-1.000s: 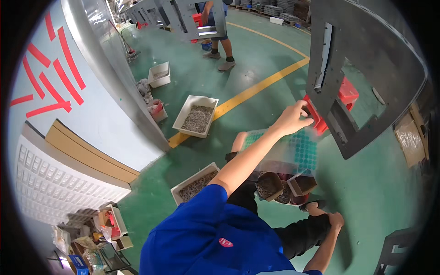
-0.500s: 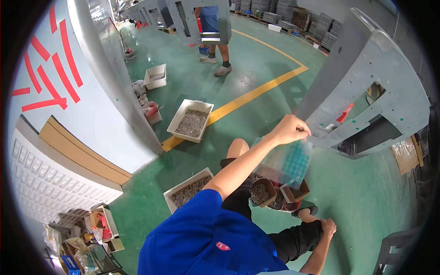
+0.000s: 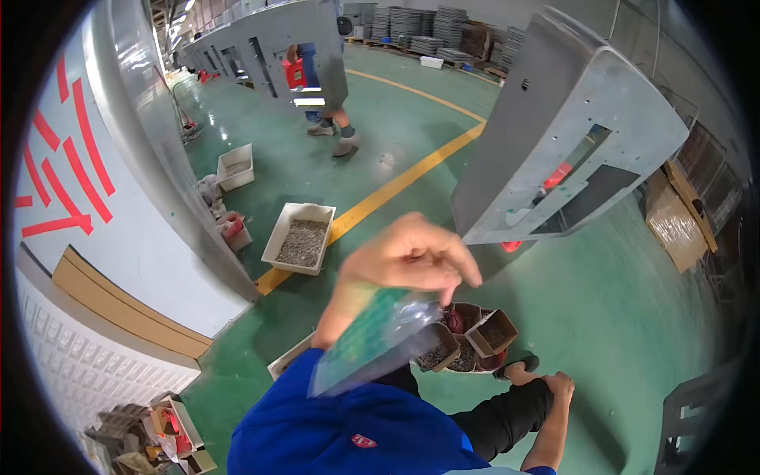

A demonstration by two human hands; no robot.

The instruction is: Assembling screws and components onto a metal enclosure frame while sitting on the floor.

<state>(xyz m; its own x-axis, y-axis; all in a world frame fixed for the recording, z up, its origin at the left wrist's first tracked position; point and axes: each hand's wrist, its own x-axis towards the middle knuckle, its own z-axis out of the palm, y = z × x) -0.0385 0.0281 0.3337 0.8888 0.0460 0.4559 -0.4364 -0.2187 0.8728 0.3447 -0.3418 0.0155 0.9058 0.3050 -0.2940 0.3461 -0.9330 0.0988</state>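
Note:
My left hand (image 3: 412,257) is raised in the middle of the view, smeared by motion. Its fingers are pinched, and a thin clear plastic sheet with green round dots (image 3: 368,340) hangs from it, tilted over my chest. On my bent right knee rests my right hand (image 3: 559,385), fingers laid over the dark trouser leg, holding nothing. Below the left hand, between my legs, several open cardboard boxes (image 3: 492,331) of small hardware stand together. Ahead on the right is a grey metal housing (image 3: 546,134) with cut-outs and small green dots on its face.
White bins of small metal parts (image 3: 301,241) stand on the green floor (image 3: 617,317) to the left. A person (image 3: 344,134) is partly hidden behind a long grey panel (image 3: 269,59). White moulded trays (image 3: 87,340) lean at the left, beside a cluttered box (image 3: 178,427).
My left hand has swung back from the metal housing toward my chest, bringing the dotted sheet along. The view has shifted. My right hand stays on the knee.

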